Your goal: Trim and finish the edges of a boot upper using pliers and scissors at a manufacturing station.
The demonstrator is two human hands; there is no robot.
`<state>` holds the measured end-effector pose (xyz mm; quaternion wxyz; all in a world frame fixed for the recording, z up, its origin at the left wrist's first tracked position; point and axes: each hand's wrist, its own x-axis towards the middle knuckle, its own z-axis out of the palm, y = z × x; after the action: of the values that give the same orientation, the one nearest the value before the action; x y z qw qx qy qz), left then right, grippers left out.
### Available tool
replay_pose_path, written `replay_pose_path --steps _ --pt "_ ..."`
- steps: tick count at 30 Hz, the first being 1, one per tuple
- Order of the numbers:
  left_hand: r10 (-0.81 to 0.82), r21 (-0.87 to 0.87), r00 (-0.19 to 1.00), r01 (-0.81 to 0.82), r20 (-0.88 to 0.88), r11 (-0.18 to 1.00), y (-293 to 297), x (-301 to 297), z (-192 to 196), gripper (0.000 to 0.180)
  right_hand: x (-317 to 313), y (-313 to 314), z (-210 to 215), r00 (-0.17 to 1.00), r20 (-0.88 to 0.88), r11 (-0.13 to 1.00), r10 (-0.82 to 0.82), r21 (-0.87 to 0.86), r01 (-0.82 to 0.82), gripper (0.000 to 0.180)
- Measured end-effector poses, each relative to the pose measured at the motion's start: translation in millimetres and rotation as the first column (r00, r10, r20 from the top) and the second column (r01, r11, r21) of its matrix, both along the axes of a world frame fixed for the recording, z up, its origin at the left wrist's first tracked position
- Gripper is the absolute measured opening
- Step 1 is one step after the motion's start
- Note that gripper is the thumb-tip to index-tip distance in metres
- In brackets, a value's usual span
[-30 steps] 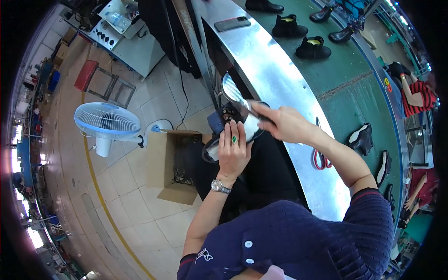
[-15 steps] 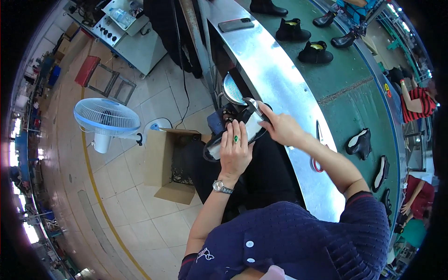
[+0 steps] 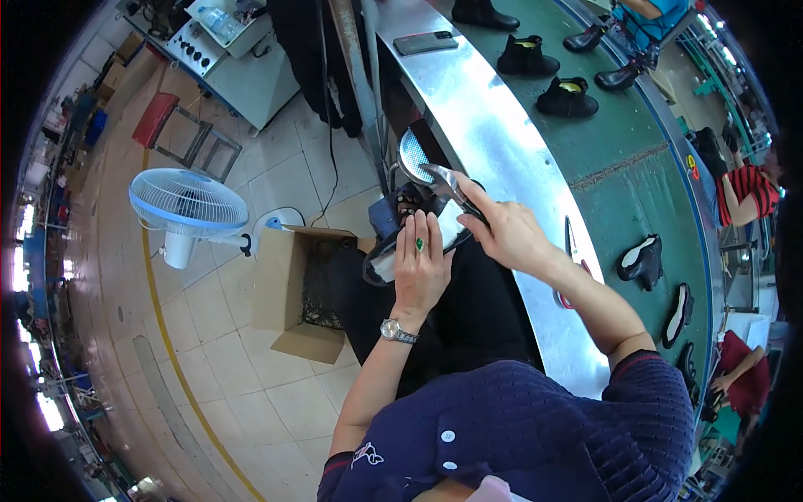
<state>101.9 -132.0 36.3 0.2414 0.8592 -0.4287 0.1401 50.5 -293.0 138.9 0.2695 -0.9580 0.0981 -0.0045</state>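
Observation:
A black shoe (image 3: 452, 224) with a pale underside turned up lies over my lap, beside the metal bench. My left hand (image 3: 422, 272) rests across it, fingers extended and close together, holding it; the thumb is mostly hidden. In my right hand (image 3: 510, 234) is a metal hand tool with a curved, pointed head (image 3: 442, 177), at the shoe's far end. Its handle is largely covered by my fingers, so I cannot tell its exact kind. Just beyond stand a round perforated metal disc (image 3: 413, 154) and a dark blue block-shaped part (image 3: 384, 216).
Scissors with red handles (image 3: 571, 243) and a phone (image 3: 425, 42) lie on the metal bench (image 3: 493, 109). Several black shoes (image 3: 567, 98) stand on the green belt (image 3: 619, 201). An open cardboard box (image 3: 276, 280), a fan (image 3: 188, 201) and a red-seated stool (image 3: 155, 120) are left.
My right hand has turned slightly, so the tool's head now points further left and up, away from the shoe's edge. My left hand keeps its place on the shoe.

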Motion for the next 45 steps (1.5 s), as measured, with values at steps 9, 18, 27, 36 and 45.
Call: replay_pose_path --steps 9,18,27,36,45 --pt "-0.014 -0.052 1.000 0.014 0.005 0.999 2 -3 -7 0.060 0 8 -2 0.987 -0.109 0.978 0.114 -0.162 -0.131 0.061" --pt "0.124 0.140 0.964 -0.092 -0.235 0.986 20 -1 26 0.073 -5 6 -18 0.970 -0.223 0.974 0.101 -0.176 -0.141 0.062" --pt "0.059 0.055 0.998 -0.061 0.027 0.997 24 -7 4 0.065 -2 34 -28 0.973 -0.193 0.950 0.124 -0.261 -0.173 0.077" --pt "0.026 -0.006 0.997 -0.026 0.071 1.000 23 -9 -11 0.049 -2 40 -31 0.975 -0.180 0.951 0.132 -0.254 -0.175 0.084" --pt "0.067 -0.155 0.985 -0.092 -0.159 0.984 28 -9 -4 0.057 -2 48 -21 0.982 -0.094 0.960 0.163 -0.214 -0.180 0.080"
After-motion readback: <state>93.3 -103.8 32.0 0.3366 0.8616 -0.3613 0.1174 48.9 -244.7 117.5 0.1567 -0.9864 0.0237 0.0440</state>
